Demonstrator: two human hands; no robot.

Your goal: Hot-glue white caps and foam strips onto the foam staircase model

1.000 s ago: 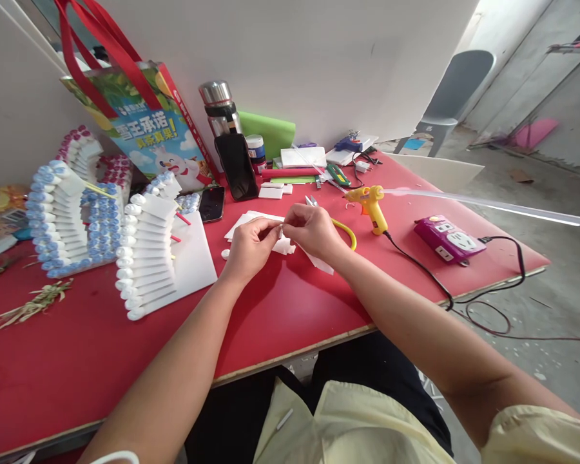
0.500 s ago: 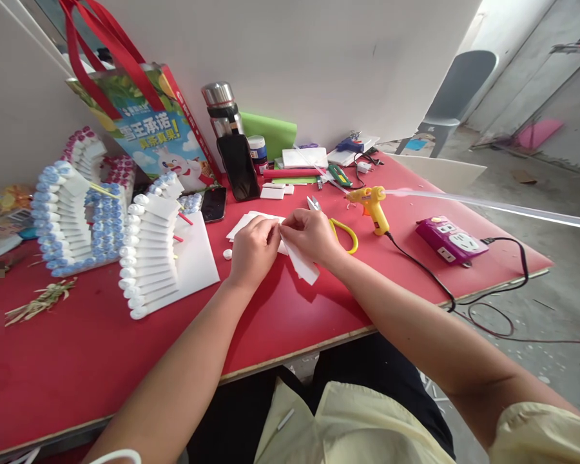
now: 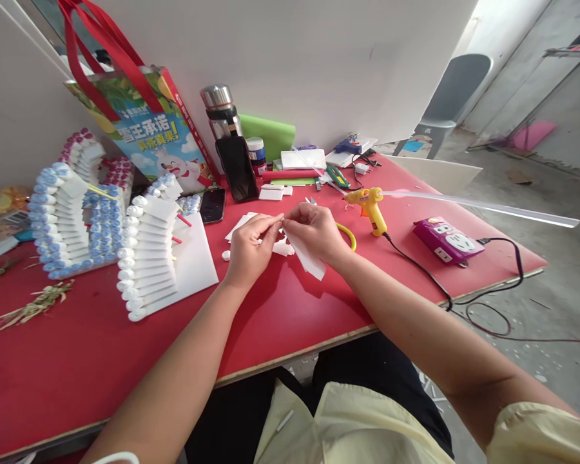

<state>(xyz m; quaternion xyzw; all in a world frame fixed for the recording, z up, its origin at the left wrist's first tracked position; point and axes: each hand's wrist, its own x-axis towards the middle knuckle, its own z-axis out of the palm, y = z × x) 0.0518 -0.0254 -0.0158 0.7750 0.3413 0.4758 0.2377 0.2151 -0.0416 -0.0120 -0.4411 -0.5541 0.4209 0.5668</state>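
Note:
Over the red table, my left hand [image 3: 252, 248] and my right hand [image 3: 316, 232] meet at the fingertips. Both are pinched closed on a white paper strip [image 3: 309, 259], whose loose end hangs below my right hand. The pinched end is mostly hidden by my fingers. More white paper [image 3: 239, 224] lies on the table behind my left hand, and a small white roll [image 3: 226, 256] rests beside it. Yellow-handled scissors [image 3: 348, 237] lie partly hidden behind my right hand.
A yellow glue gun [image 3: 373, 209] with a long clear glue stick stands to the right, near a purple power strip [image 3: 448, 241]. White fan-shaped paper pieces [image 3: 149, 258] stand at left. Behind are a phone [image 3: 238, 169], a steel flask [image 3: 217, 103] and a printed bag [image 3: 149, 135].
My hands have lifted slightly, still pinching the paper strip. Its loose end has swung a little to the right, and the scissors are more covered by my right hand.

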